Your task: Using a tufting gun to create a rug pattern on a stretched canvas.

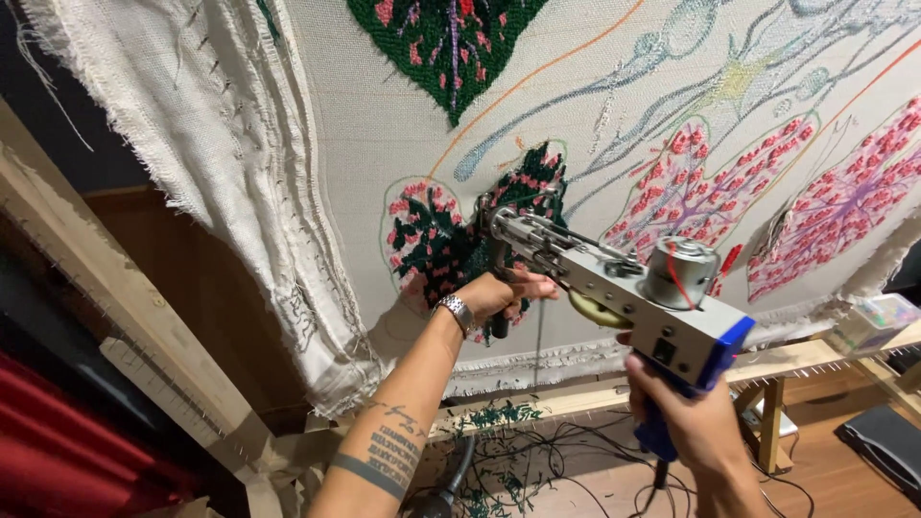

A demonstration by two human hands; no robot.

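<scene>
- My left hand (499,293) is clenched round the front grip of the tufting gun (614,288), wrist w/ a metal watch (455,312) turned up; it steers the nose.
- My right hand (686,412) is wrapped round the blue rear handle (672,422) below & behind the left, carrying the weight, prob. w/ a finger near the trigger (can't see it).
- Gun is tilted up, needle end just past my left hand's fingers, pressed into the backing cloth (384,125) at the half-filled dark green & pink leaf (436,240).
- Cloth is stretched on a wooden frame (115,317) so it stays taut against the push.
- More pink leaves (835,206) to the right of both hands, another green one (446,43) above.
- Yarn scraps (494,417) & cables on the floor (825,470) under my forearms.
</scene>
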